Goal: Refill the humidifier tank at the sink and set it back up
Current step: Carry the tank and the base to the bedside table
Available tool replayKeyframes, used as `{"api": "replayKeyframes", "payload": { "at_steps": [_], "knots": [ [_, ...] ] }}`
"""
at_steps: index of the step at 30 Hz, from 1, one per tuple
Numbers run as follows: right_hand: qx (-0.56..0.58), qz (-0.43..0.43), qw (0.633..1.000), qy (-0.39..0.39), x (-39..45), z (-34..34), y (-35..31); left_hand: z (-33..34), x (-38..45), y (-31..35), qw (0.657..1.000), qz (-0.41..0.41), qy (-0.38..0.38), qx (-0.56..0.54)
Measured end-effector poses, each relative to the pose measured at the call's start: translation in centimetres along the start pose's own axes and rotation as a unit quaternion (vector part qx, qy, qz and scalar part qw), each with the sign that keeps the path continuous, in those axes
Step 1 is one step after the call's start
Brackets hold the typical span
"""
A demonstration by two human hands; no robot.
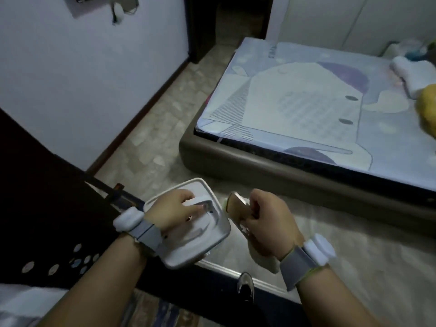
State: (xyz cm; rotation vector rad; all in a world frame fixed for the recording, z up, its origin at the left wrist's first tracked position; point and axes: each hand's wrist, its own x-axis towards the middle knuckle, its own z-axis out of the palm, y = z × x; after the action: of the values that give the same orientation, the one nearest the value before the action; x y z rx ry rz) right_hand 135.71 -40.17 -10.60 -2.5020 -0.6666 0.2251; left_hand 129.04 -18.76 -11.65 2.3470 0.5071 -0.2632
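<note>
Nearest item: a metal threshold strip [226,271] crossing my view low down, with a dark door [35,185] at my left edge and a metal door handle [245,287] poking up below the strip.

Item, left hand [175,213]: closed over the curved handle on top of the white humidifier tank [195,246]. The fingers wrap the handle; the tank hangs beneath the hand, held above the floor, its rounded square top facing me. A grey strap with a white module [128,221] sits on this wrist.

Item, right hand [266,219]: closed around a tan and metallic object [238,207] that I cannot identify; its rounded end points toward the tank, just beside the tank's right edge. I cannot tell whether the two touch. The right wrist carries a matching strap and white module [319,249].

Item, floor [160,128]: pale mottled stone tile, running from under my hands back along the left wall [82,79]. The wall is plain white with a dark skirting board at its foot.

Item, bed [306,175]: low brown padded frame to the right, beyond my hands. The mattress cover [295,97] is pale blue with a printed pattern. Folded white cloth [410,74] and something yellow [427,107] lie at its far right.

Farthest: a dark doorway [236,20] at top centre, and pale cupboard doors [342,22] behind the bed.
</note>
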Motion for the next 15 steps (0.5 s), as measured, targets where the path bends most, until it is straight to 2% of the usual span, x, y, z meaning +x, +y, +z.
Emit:
{"api": "replayKeyframes", "payload": {
  "at_steps": [2,5,7,10,15],
  "knots": [
    [-0.014,-0.023,0.999,-0.017,4.1,-0.7,0.6,-1.5,2.5,1.5,0.999,-0.013,0.015,0.034],
    [-0.003,-0.062,0.998,-0.034,13.7,-1.5,1.6,-4.7,8.7,2.6,0.996,-0.075,0.048,0.013],
    [0.002,-0.070,0.997,-0.045,17.2,-2.4,0.9,-6.1,10.6,2.7,0.994,-0.092,0.052,0.007],
    [-0.001,-0.082,0.993,-0.081,23.5,-2.7,0.1,-8.1,14.4,1.8,0.990,-0.114,0.078,-0.019],
    [-0.019,-0.109,0.989,-0.098,36.9,-0.4,-2.5,-12.9,24.4,-0.7,0.981,-0.139,0.122,-0.066]
  ]
}}
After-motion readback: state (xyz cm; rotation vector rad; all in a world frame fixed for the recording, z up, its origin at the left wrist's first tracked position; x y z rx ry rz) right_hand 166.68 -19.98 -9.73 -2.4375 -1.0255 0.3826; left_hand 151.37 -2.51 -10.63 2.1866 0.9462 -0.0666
